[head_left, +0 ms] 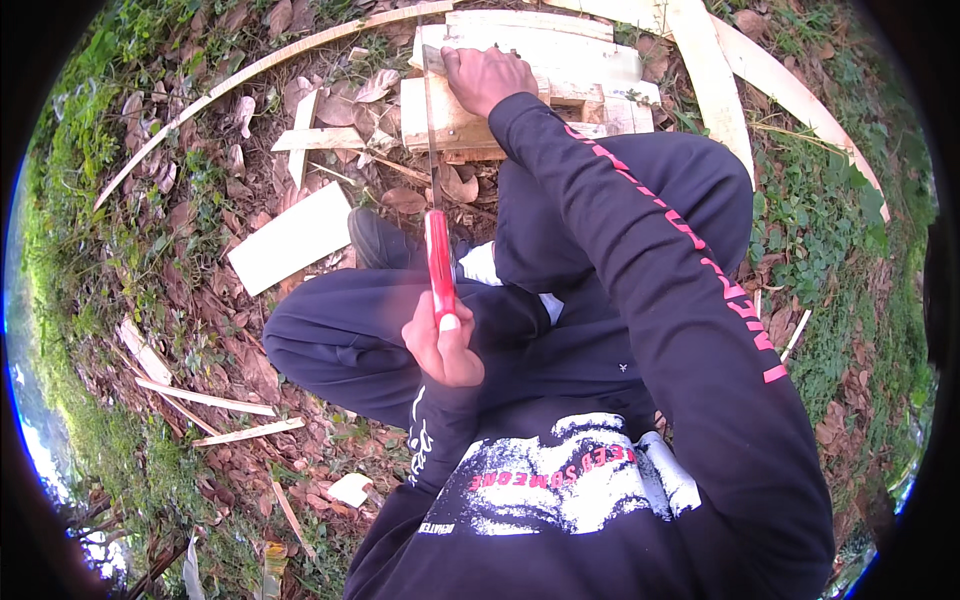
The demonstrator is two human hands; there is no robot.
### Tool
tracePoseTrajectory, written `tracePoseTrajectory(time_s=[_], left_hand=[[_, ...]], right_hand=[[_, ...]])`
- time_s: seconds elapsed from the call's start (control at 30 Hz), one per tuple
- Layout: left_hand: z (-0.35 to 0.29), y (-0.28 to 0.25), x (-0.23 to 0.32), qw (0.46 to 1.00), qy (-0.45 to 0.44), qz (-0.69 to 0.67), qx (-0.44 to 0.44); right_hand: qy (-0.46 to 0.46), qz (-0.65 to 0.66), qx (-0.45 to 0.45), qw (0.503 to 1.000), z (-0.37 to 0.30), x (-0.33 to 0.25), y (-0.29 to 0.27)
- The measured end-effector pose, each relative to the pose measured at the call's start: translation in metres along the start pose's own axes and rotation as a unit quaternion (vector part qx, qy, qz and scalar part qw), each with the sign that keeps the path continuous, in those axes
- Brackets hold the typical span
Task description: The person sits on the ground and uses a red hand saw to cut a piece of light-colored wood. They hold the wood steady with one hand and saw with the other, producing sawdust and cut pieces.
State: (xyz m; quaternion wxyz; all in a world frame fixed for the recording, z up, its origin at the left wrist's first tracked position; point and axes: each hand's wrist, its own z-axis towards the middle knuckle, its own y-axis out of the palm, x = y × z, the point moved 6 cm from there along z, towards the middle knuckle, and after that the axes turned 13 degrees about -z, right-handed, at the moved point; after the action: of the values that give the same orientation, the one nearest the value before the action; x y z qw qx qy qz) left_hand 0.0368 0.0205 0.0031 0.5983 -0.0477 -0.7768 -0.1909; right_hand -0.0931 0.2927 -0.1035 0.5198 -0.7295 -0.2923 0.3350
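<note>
- Left hand grips the red-handled saw; its long axis runs straight away from the person.
- Right hand presses flat, fingers spread, on the wooden block.

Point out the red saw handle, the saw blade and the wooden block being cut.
red saw handle (439,262): head view, middle of the grip above the left hand.
saw blade (431,130): head view, mid-length of the thin blade.
wooden block (450,120): head view, bare top face below the right hand.
</note>
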Motion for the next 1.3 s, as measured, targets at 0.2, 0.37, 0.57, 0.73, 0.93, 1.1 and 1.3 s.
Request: tracePoseTrajectory(time_s=[0.2,0.37,0.57,0.73,0.93,1.1,1.3], left_hand=[[0.06,0.022,-0.009,0.999,0.046,0.0,-0.026],[0.048,0.011,-0.009,0.999,0.015,-0.026,-0.029],[0.046,0.009,-0.005,0.998,0.028,-0.061,0.017],[0.085,0.027,-0.009,0.999,0.043,-0.025,-0.007],[0.018,0.0,-0.004,0.996,0.004,-0.087,0.011],[0.097,0.037,-0.012,0.995,0.101,-0.003,-0.024],[0.045,0.006,-0.005,0.998,-0.012,-0.062,-0.005]], right_hand=[[-0.048,0.021,0.06,0.997,-0.026,-0.013,-0.01],[-0.014,-0.004,0.023,1.0,-0.012,-0.01,-0.007],[-0.057,0.021,0.064,0.996,-0.027,-0.013,-0.01],[-0.021,0.005,0.047,0.999,-0.014,-0.016,-0.001],[-0.026,-0.001,0.049,0.998,-0.017,-0.005,-0.002],[-0.016,0.014,0.053,0.998,-0.024,-0.015,-0.006],[-0.02,0.005,0.044,0.999,-0.026,-0.019,-0.007]])
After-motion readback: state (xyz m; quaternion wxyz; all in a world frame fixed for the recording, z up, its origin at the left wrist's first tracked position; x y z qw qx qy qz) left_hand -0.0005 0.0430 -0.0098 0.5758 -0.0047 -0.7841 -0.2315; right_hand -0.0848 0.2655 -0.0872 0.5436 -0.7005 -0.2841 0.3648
